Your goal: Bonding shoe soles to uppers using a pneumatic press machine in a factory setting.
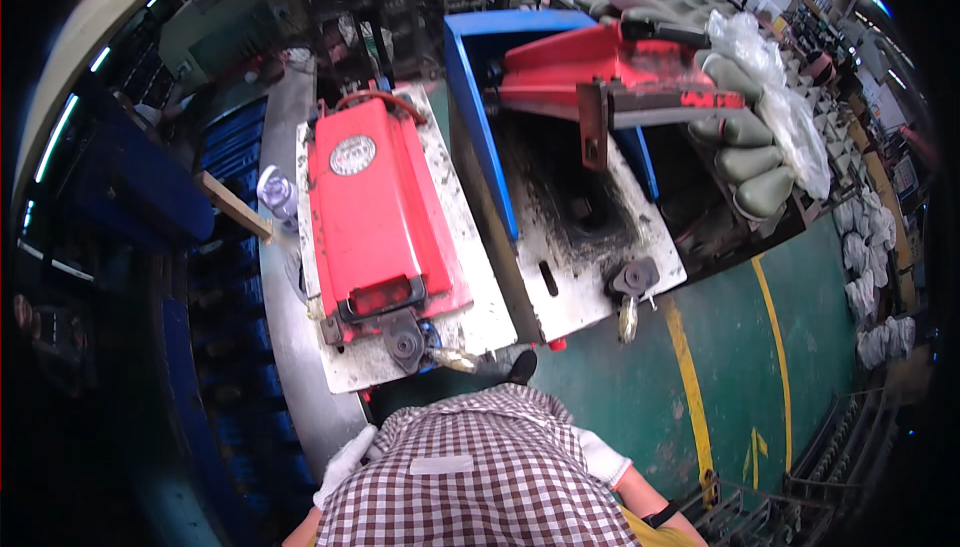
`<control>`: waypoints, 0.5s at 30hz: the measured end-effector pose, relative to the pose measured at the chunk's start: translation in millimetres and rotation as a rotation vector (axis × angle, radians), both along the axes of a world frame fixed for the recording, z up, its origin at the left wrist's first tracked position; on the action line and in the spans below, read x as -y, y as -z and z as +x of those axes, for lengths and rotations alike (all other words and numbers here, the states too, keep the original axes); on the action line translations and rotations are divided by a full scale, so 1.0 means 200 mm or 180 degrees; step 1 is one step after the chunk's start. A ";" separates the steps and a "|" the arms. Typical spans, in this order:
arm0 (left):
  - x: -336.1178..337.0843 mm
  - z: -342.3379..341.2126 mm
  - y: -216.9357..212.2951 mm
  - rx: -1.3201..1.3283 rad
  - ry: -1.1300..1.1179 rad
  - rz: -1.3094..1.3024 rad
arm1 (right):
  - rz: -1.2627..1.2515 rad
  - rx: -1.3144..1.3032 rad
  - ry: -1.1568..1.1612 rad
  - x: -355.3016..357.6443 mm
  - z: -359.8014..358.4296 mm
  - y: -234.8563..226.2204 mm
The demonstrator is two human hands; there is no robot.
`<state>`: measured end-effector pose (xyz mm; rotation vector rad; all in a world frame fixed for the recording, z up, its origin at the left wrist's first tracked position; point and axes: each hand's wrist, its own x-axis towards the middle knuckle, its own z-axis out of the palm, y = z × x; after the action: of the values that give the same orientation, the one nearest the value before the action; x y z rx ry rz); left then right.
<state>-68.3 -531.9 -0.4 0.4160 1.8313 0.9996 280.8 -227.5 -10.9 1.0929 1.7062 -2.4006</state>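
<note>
Head view: red machine cover (400, 217) seen at 11 o'clock; judged heavy, stiff, best gripped by front lever (455, 359). Gloved left hand (345, 465) at 7, right hand (603, 459) at 5; fingers can't be told.

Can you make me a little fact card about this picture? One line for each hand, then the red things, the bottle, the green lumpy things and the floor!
Left hand: white glove, beside the checked apron; grip unclear
Right hand: white glove, at the apron's other side, partly hidden; grip unclear
Left red cover: down over a white plate
Right red cover: raised, near a blue panel
Bottle: pale purple, left of the left red cover
Green lumpy things: many, some beside clear plastic
Floor: green, yellow lines
</note>
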 end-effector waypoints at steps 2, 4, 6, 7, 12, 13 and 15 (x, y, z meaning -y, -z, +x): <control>-0.08 -0.01 -0.05 0.0044 0.0041 0.0094 | -0.0208 0.0249 -0.0330 -0.05 -0.08 -0.02; -0.12 -0.06 -0.06 0.0942 -0.0136 0.0245 | 0.0353 0.0081 -0.0766 -0.08 -0.11 -0.04; -0.15 -0.11 -0.05 0.0581 0.0497 0.0286 | 0.0417 -0.0101 -0.0901 -0.09 -0.11 -0.03; -0.16 -0.12 -0.03 0.0496 0.0659 0.0147 | 0.1309 -0.0226 -0.1162 -0.10 -0.14 0.01; -0.23 -0.11 0.08 -0.0329 0.1433 0.0788 | 0.2726 -0.0062 -0.1626 -0.18 -0.18 0.19; -0.23 -0.09 0.10 -0.0787 0.1497 0.0899 | 0.1717 -0.0021 -0.1108 -0.20 -0.18 0.21; -0.21 -0.05 0.12 -0.0207 0.1324 0.0847 | 0.1096 0.0258 -0.0733 -0.23 -0.19 0.23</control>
<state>-78.0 -490.5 -23.8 0.9584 1.5797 0.9438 243.7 -181.9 -57.4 0.9407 2.1363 -1.9504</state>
